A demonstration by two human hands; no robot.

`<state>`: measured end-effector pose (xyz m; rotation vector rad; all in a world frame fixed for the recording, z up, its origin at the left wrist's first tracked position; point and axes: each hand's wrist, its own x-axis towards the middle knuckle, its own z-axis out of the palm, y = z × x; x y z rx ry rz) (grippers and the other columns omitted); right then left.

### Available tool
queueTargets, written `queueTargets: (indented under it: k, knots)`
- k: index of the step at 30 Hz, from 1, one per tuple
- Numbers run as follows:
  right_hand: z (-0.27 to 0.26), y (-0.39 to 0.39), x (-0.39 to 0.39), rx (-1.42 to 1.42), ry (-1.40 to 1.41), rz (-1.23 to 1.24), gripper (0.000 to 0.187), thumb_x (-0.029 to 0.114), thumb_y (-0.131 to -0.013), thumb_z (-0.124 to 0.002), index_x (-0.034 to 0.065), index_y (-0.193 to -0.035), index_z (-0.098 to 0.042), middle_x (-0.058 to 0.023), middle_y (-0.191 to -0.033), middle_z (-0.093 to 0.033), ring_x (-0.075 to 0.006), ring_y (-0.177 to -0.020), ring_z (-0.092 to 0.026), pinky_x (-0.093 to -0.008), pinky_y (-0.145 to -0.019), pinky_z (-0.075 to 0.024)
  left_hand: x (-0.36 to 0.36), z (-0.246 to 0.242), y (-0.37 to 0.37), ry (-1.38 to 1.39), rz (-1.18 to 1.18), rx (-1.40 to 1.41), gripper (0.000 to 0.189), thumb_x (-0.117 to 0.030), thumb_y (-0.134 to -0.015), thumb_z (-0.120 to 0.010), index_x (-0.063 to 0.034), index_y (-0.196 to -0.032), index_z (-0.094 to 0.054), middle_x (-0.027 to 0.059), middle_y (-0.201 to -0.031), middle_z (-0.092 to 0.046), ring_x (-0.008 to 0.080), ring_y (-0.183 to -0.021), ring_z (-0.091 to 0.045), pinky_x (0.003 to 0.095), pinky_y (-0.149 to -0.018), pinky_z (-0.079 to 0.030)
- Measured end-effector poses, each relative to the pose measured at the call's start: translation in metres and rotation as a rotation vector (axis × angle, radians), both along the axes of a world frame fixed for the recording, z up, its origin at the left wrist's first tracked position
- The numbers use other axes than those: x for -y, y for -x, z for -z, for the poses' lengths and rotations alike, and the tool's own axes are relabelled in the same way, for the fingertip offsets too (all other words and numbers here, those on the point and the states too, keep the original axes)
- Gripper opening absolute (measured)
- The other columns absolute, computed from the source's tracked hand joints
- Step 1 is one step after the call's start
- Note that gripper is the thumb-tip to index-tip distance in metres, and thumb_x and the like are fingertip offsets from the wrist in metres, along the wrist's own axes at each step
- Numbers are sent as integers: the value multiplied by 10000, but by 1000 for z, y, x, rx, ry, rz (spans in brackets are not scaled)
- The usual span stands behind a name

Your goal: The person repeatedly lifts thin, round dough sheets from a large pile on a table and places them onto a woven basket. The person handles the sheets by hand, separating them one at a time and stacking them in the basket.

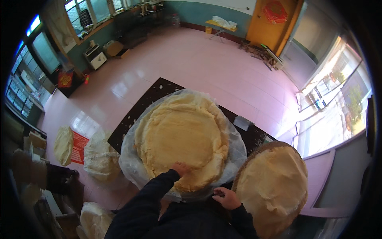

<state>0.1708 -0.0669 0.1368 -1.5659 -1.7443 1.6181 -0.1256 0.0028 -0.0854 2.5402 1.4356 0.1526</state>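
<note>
A large round pile of pale yellow, thin pancake-like sheets [179, 137] lies in front of me, with a ragged, folded rim. Under and around it spreads a clear plastic sheet [134, 167], on a dark table [143, 98]. My left hand [180, 168] touches the near part of the pile; its fingers are blurred, so whether they grip a layer is unclear. Just off the pile's near right edge, my right hand [227, 198] is beside the plastic with thumb and fingers apart. A second pale pile [271, 182] rests at the right on a round brown tray [302, 158].
Plastic-wrapped round bundles [101, 161] stand left of the table, with another [94, 219] lower down. A pale round piece [63, 145] lies by a red printed sheet [80, 148]. A small translucent piece [242, 122] lies on the table's right part. Pink tiled floor [179, 53] stretches beyond.
</note>
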Motion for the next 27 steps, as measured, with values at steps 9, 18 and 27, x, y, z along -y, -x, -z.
queueTargets:
  k: [9, 18, 27]
  knots:
    - [28, 49, -13, 14, 140, 3, 391, 221, -791, -685, -11, -1085, -572, -117, -953, -643, -195, -847, -626, -326, -734, -501, -32, 1, 61, -114, -870, 420, 330, -185, -724, -599, -42, -1014, -536, 190, -1016, -521, 349, -1018, -471, 443, -845, -396]
    - [38, 69, -27, 12, 130, -11, 379, 182, -801, -681, -49, -1077, -564, -119, -979, -630, -165, -866, -606, -288, -739, -488, -62, 30, 110, -132, -1382, 477, 530, -163, -665, -663, 25, -1092, -412, 261, -1007, -488, 413, -954, -477, 465, -800, -411]
    - [38, 62, -32, 44, 175, -83, 450, 269, -831, -649, -31, -1146, -535, -159, -1033, -617, -240, -948, -602, -359, -804, -491, -83, -25, 132, 542, -1315, 168, 580, -434, -712, -636, -1, -1092, -570, 216, -1115, -589, 373, -1050, -557, 403, -880, -456]
